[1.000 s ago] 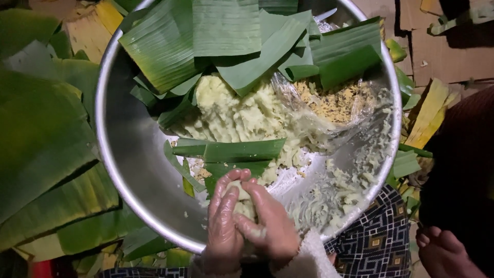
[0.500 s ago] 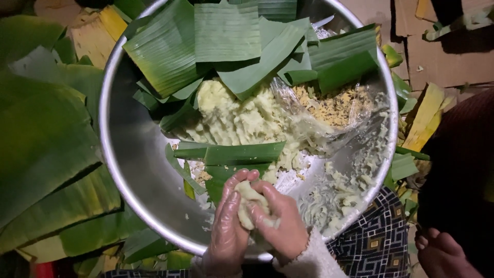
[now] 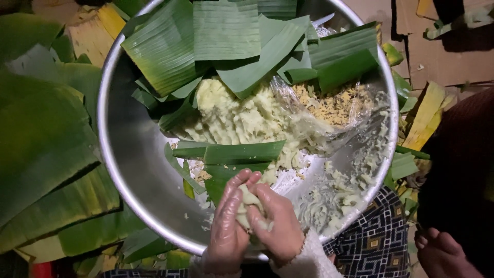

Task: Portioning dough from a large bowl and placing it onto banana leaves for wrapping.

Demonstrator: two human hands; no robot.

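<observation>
Both hands pressed a pale, soft lump of dough between them over the near rim of a wide, round metal basin. The left hand wore a thin, clear, wrinkled glove, its grip curled shut around the lump's left side; the right hand closed on the lump from the right, a pale knit cuff at its wrist.

Inside the basin, the smooth, dull-shining wall showed bare on the left. A crumbly, pale yellow mash lay heaped in the middle on crinkled clear plastic film, with a coarser, golden, grainy patch towards the far right. Flat, ribbed banana-leaf pieces, cut into rectangles, overlapped along the far rim, and narrow leaf strips lay across the mash just beyond the hands.

Against the frame a second earlier, the hands sat slightly further right and more of the lump showed between the fingers; then it was almost covered.

The basin stood low among large, loose green and yellowing leaves spread at its left edge. Flattened brown cardboard covered the floor at the far right, with leaf scraps along the basin's right edge. A dark patterned cloth lay at the near right, and another person's bare foot showed in the near right corner.
</observation>
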